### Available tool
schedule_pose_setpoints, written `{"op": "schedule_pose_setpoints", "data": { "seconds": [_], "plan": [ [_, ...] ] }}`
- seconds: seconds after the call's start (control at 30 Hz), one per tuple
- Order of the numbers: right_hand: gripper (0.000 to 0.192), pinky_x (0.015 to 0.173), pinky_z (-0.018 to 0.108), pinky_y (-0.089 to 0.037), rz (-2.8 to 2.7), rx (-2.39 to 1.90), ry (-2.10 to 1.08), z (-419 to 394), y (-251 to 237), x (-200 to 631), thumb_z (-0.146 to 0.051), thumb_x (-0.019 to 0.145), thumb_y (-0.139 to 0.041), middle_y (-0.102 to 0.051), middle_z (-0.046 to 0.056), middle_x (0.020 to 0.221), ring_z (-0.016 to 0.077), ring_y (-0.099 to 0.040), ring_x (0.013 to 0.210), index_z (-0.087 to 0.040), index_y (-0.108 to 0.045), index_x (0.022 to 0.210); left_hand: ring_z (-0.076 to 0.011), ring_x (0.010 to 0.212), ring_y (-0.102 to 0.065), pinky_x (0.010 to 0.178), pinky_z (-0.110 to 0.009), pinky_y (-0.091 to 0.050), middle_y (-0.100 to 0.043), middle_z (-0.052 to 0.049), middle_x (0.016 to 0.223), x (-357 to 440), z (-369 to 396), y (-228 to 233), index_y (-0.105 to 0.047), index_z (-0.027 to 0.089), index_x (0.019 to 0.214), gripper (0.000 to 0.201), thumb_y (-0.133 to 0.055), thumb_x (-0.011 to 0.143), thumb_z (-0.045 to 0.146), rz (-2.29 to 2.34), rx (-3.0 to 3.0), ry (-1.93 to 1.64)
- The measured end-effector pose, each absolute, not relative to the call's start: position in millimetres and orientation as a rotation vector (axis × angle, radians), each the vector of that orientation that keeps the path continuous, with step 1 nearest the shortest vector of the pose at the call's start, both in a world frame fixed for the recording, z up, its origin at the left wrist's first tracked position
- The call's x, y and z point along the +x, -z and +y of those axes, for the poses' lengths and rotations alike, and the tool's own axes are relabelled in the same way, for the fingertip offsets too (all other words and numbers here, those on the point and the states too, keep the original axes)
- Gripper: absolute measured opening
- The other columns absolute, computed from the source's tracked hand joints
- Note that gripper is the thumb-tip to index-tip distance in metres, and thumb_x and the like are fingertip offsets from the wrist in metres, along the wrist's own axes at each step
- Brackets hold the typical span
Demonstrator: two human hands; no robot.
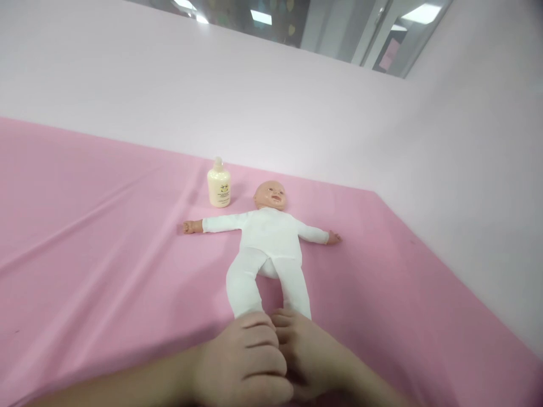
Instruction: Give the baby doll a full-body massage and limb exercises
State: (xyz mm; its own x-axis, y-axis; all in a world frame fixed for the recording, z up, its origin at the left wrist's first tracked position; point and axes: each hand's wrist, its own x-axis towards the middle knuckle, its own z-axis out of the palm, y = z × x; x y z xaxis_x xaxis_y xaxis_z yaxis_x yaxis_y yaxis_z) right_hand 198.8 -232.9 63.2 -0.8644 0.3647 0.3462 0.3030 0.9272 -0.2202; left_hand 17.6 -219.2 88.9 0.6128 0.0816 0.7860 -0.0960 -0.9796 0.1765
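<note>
A baby doll (pixel 267 234) in a white bodysuit lies on its back on the pink sheet (pixel 93 249), arms spread, head toward the far wall. My left hand (pixel 246 362) and my right hand (pixel 314 353) rest side by side at the doll's lower legs, fingers curled over where its feet would be. The feet are hidden under my hands. Whether either hand grips a foot cannot be seen. A small cream bottle (pixel 219 184) with a cap stands upright just left of the doll's head.
The pink sheet covers a wide flat surface that ends at pale pink walls (pixel 297 102) behind and to the right. Windows (pixel 339 28) run above the back wall.
</note>
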Motion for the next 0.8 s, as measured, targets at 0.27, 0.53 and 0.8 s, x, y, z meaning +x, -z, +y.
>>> {"op": "schedule_pose_setpoints", "data": {
  "seconds": [0.27, 0.53, 0.8],
  "plan": [
    [0.019, 0.085, 0.036, -0.050, -2.526, -0.469, -0.321, -232, -75, 195, -0.032, 0.090, -0.049, -0.068, 0.007, 0.098, 0.0212, -0.059, 0.100, -0.018, -0.061, 0.097, -0.0218, 0.094, -0.060, 0.090, -0.041, -0.049, -0.066, -0.009, 0.094, 9, -204, -84, -0.048, 0.016, 0.121, 0.046, -0.054, 0.090, 0.049, 0.128, 2.597, -1.344],
    [0.014, 0.069, 0.031, -0.050, -2.343, -0.444, -0.155, -237, -89, 196, -0.012, 0.083, -0.044, -0.064, 0.004, 0.072, 0.0169, -0.055, 0.073, -0.017, -0.056, 0.085, -0.0279, 0.108, -0.059, 0.100, -0.048, -0.042, -0.063, -0.013, 0.111, 4, -190, -84, -0.042, 0.018, 0.125, 0.082, -0.063, 0.069, 0.075, 0.295, 2.660, -1.233],
    [0.008, 0.063, 0.030, -0.048, -2.259, -0.458, -0.129, -232, -83, 200, -0.015, 0.079, -0.046, -0.052, 0.001, 0.064, 0.0161, -0.049, 0.063, -0.022, -0.046, 0.076, -0.0176, 0.096, -0.060, 0.100, -0.039, -0.041, -0.067, -0.004, 0.096, 8, -192, -87, -0.052, 0.020, 0.106, 0.021, -0.052, 0.092, 0.036, 0.254, 2.599, -1.063]
  ]
}}
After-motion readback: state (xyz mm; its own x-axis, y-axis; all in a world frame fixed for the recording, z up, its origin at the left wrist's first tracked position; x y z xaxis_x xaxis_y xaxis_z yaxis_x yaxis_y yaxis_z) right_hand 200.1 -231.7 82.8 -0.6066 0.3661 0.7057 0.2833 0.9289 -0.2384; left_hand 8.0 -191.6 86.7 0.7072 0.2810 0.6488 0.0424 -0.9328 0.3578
